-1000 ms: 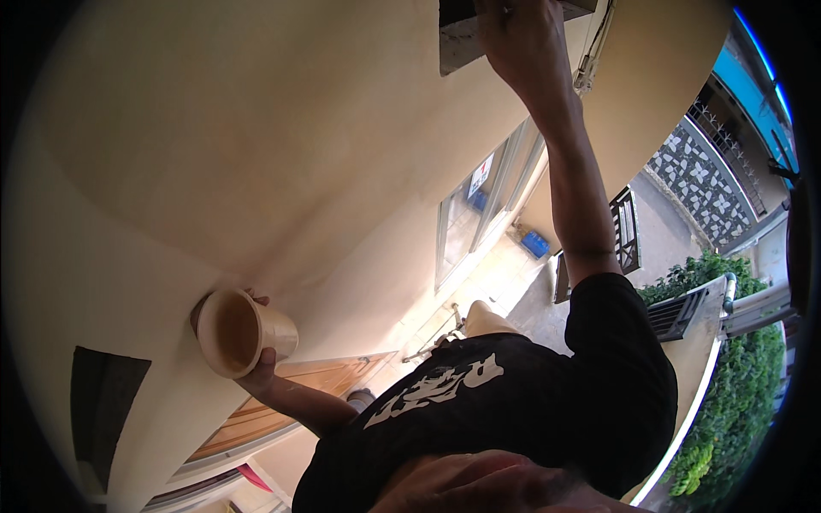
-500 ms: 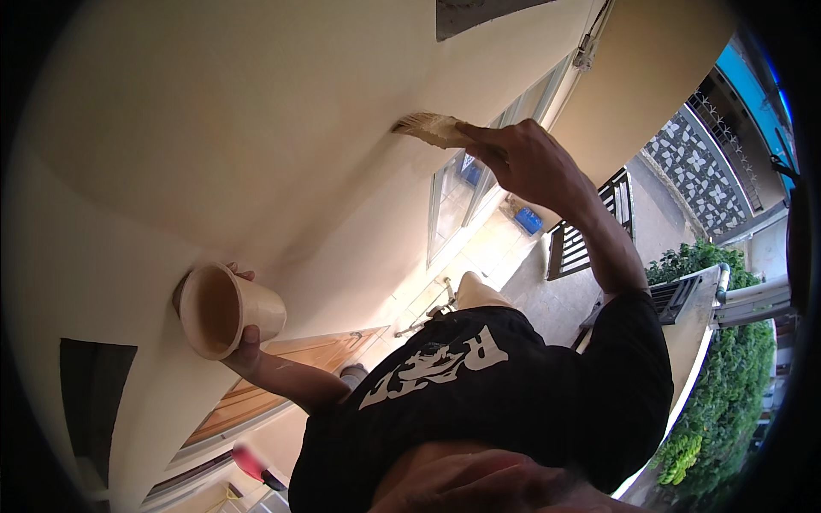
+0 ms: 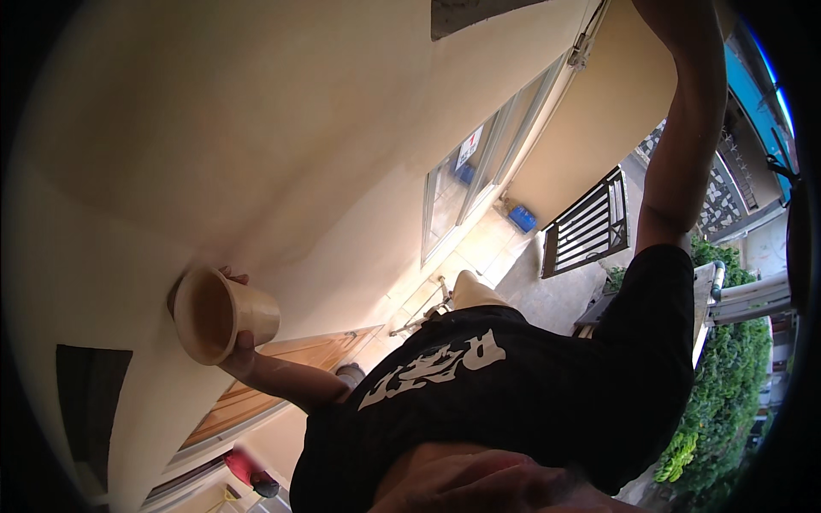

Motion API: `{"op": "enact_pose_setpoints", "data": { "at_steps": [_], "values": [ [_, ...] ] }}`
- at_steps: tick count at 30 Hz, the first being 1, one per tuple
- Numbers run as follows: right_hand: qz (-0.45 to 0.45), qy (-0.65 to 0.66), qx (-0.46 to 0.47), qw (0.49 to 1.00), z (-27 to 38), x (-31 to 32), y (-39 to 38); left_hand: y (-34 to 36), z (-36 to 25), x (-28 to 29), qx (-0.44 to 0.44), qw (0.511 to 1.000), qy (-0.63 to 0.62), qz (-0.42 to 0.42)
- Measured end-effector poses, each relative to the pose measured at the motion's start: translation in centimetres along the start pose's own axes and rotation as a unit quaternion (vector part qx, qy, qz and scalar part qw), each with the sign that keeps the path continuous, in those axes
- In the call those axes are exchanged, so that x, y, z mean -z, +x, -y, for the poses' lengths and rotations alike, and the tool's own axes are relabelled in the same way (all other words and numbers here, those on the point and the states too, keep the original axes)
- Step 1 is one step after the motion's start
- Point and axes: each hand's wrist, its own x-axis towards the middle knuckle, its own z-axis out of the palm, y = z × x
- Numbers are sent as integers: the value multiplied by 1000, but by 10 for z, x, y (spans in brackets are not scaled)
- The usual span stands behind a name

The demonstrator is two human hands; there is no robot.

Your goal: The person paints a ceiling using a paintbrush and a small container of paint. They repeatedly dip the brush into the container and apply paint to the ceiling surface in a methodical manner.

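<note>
Cream bucket (image 3: 256,316) between eight and nine o'clock, near beige wall (image 3: 325,111) | gripped in left hand (image 3: 239,358), thumb (image 3: 245,340) and fingers (image 3: 238,277) on opposite sides, apparently for steady holding | right arm (image 3: 687,145) cut by edge between one and two o'clock, right hand outside view: cannot tell grip

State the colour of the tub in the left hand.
The plastic tub in the left hand is pale cream, best seen in the head view.
</note>
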Motion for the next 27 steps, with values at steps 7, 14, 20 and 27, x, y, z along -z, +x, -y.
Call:
{"op": "enact_pose_setpoints", "data": {
  "at_steps": [7,14,20,27],
  "values": [
    [-37,172,-48,983,40,-141,-133,4,0,-7,-21,999,28,-9],
    [174,283,-154,931,46,-171,-289,3,-2,-10,-19,999,37,-8],
    [-2,253,-199,947,32,-131,-224,0,-6,-11,-12,999,28,-18],
    [12,293,-190,937,54,-211,-263,-16,-10,-21,14,999,35,-32]
  ]
}}
